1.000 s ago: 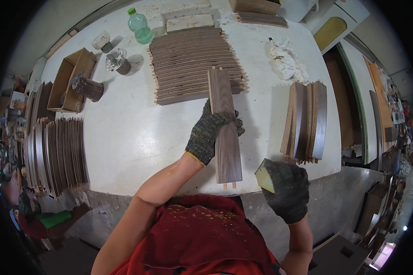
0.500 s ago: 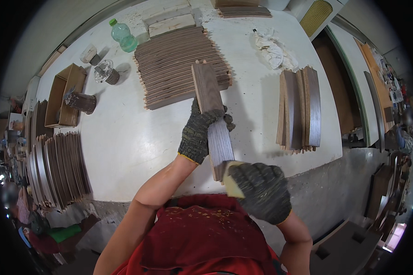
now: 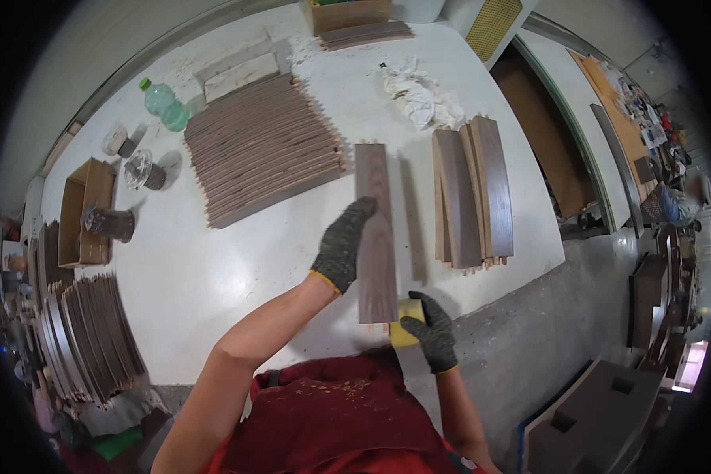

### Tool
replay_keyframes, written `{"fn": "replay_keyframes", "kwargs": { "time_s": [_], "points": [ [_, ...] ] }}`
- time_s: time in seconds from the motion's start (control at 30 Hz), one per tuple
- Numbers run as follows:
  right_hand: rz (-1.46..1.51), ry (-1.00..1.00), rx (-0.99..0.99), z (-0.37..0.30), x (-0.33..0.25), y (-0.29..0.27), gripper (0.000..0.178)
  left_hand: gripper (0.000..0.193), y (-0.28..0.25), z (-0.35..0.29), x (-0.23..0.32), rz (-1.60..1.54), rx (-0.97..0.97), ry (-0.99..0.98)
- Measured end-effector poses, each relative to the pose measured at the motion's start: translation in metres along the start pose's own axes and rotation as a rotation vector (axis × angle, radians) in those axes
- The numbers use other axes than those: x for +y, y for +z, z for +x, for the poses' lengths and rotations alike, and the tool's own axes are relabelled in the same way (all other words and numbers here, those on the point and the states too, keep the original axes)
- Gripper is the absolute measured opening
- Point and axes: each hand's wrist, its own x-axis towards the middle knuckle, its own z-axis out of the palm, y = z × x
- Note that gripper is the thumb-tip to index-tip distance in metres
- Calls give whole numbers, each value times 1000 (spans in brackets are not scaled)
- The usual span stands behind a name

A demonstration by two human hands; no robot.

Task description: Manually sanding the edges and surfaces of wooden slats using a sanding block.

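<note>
My left hand (image 3: 342,245), in a dark knitted glove, grips the left edge of a brown wooden slat (image 3: 378,261). Short dowel pegs stick out of both its ends. The slat is held upright in view above the white table, its broad face turned up. In my gloved right hand (image 3: 434,336) is a yellow sponge (image 3: 405,328), close by the slat's near end; whether they touch I cannot tell. Right of the slat lies a small group of similar slats (image 3: 457,197). A larger row of slats (image 3: 261,146) lies beyond my left hand.
At the left stand a cardboard box (image 3: 95,186), a dark brown cup (image 3: 110,223), a plastic-wrapped cup (image 3: 144,170) and a green bottle (image 3: 162,103). More slats (image 3: 91,336) lie at the near left. A crumpled white cloth (image 3: 419,99) is at the back. The table's near edge (image 3: 521,283) runs close to me.
The slat has turned so its broad brown face shows, and my left hand now holds its side edge. My right hand with the sponge has moved off the slat's face to its near end.
</note>
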Motion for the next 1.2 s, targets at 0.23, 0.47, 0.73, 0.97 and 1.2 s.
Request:
{"fn": "replay_keyframes", "kwargs": {
  "time_s": [0.23,0.47,0.73,0.97,1.2],
  "points": [
    [-227,-110,21,-1,30,-1,55,43,122,63,-18,299,-108,-93],
    [-368,-105,-28,3,8,-2,56,72,169,85,-56,796,119,23],
    [-304,-83,-11,3,9,3,57,86,155,91,-57,708,-42,-28],
    [-213,-74,9,4,29,-4,58,68,-42,41,21,1252,105,809],
    [-161,-34,-20,9,16,-2,56,72,-153,-9,58,1638,-49,688]
  ]
}}
